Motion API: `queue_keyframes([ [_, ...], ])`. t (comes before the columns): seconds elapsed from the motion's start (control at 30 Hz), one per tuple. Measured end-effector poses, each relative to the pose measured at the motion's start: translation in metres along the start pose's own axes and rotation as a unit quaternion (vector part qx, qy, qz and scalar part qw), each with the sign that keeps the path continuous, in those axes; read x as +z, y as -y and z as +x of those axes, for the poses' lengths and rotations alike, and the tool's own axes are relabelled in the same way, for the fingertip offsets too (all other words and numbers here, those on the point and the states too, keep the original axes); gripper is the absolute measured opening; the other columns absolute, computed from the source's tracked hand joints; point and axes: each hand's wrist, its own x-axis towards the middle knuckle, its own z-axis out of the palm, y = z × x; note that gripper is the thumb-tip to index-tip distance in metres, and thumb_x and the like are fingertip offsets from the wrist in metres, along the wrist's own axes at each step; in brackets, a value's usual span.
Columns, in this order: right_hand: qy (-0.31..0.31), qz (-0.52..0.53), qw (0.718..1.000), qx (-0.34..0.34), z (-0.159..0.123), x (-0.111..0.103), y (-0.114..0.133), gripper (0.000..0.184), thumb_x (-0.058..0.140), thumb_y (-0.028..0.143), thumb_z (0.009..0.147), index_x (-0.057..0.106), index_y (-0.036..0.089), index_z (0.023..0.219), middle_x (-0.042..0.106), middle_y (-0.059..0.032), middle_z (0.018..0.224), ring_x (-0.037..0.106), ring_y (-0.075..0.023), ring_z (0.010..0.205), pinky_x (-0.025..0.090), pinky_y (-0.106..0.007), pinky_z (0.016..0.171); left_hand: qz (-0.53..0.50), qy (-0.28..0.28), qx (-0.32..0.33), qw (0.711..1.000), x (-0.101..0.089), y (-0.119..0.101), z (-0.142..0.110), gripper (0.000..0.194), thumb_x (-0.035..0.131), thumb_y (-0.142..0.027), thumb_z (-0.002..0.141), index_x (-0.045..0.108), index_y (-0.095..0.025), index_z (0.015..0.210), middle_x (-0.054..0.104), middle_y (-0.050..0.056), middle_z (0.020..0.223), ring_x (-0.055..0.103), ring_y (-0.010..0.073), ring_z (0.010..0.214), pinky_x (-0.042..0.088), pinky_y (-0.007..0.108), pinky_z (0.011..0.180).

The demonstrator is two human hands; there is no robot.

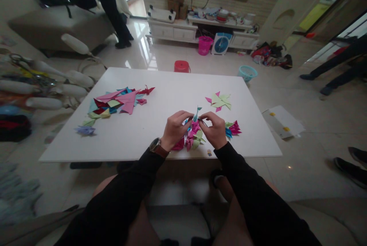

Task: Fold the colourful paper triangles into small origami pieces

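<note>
Close to the front edge of the white table (160, 112), my left hand (177, 127) and my right hand (213, 127) meet with bent fingers. Between their fingertips is a small teal origami piece (197, 114), pinched from both sides; a thin pointed tip sticks up, and its exact shape is partly hidden. Directly below lie pink and pale green origami pieces (196, 139), partly covered by my left hand. To the right of my right hand rest a magenta origami flower (235, 127) and blue folded paper. Farther back is a pale green and pink pinwheel-like paper star (220, 101).
A heap of folded paper (117, 102) with a red crane (146, 90) covers the table's left side. A lavender paper piece (85, 130) lies at the left edge. Beyond the table stand a red stool (182, 66) and a blue basket (247, 72). Other people's legs show nearby.
</note>
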Motion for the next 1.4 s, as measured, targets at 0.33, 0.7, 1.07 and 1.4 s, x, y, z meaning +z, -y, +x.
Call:
queue_keyframes([
  [0.33, 0.013, 0.016, 1.0, -0.011, 0.001, 0.005, 0.002, 0.011, 0.063, 0.012, 0.084, 0.062, 0.021, 0.08, 0.067, -0.0019, 0.077, 0.061, -0.0183, 0.073, 0.048, -0.031, 0.069, 0.018, -0.031, -0.006, 0.999, 0.004, -0.004, -0.002, 0.01, 0.071, -0.01, 0.084, 0.072, -0.018, 0.09, 0.073, 0.003, 0.081, 0.069, 0.0153, 0.075, 0.052, 0.026, 0.069],
  [0.7, 0.023, 0.017, 1.0, -0.006, -0.001, 0.005, 0.002, 0.011, 0.061, 0.012, 0.084, 0.061, 0.022, 0.08, 0.065, -0.0017, 0.077, 0.06, -0.0185, 0.074, 0.047, -0.031, 0.07, 0.015, -0.014, -0.011, 1.0, 0.004, -0.003, -0.003, 0.011, 0.069, -0.009, 0.085, 0.071, -0.019, 0.09, 0.073, 0.002, 0.08, 0.069, 0.0156, 0.075, 0.052, 0.027, 0.069],
  [1.07, 0.002, -0.04, 0.999, 0.015, 0.001, 0.003, -0.004, 0.015, 0.059, 0.009, 0.083, 0.058, 0.023, 0.078, 0.064, -0.0025, 0.079, 0.059, -0.0206, 0.079, 0.045, -0.033, 0.074, 0.028, -0.061, -0.074, 0.995, 0.003, -0.014, 0.0, 0.025, 0.074, -0.014, 0.076, 0.059, -0.019, 0.095, 0.064, 0.004, 0.09, 0.062, 0.0194, 0.084, 0.054, 0.033, 0.075],
  [1.4, -0.003, 0.029, 1.0, -0.002, 0.003, 0.002, 0.007, 0.004, 0.069, 0.023, 0.086, 0.065, 0.023, 0.084, 0.065, -0.0038, 0.082, 0.06, -0.0215, 0.08, 0.049, -0.036, 0.074, -0.135, -0.067, -0.218, 0.964, 0.004, -0.017, 0.003, 0.008, 0.073, -0.023, 0.086, 0.065, -0.019, 0.086, 0.071, 0.001, 0.08, 0.069, 0.0154, 0.075, 0.055, 0.029, 0.073],
])
